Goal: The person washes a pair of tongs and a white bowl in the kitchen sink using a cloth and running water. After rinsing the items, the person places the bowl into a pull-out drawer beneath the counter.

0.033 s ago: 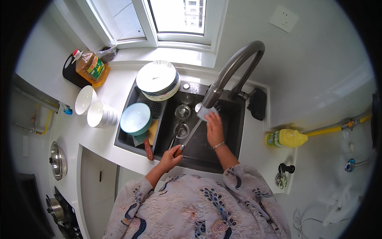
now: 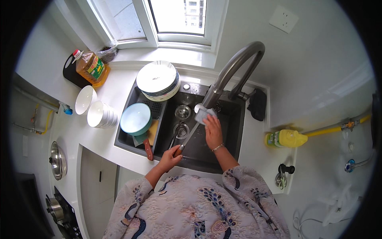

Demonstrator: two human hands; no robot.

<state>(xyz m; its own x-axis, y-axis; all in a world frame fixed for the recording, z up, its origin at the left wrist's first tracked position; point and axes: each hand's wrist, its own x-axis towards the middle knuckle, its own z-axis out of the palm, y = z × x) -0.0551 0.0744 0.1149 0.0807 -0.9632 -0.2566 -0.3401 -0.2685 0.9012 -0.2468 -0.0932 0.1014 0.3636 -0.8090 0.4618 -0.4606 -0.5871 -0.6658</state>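
Right hand and the grey cloth it's pinching sit a hair further left than in the earlier frame; left hand looks pretty much parked. That left one is wrapped snugly around the wooden handle of a long metal utensil, which slants up and away over the sink. Cloth is up at the far end of it, just below the spout of the curved faucet. Can't really tell what shape the tip is, the cloth and fingers cover a lot of it.

Also in the basin: a round metal ladle with a dark handle running down close to the left hand, can't tell if they touch. On the left side of the sink there's a light blue bowl, a reddish-brown handle poking out near it, and a plate stack behind.
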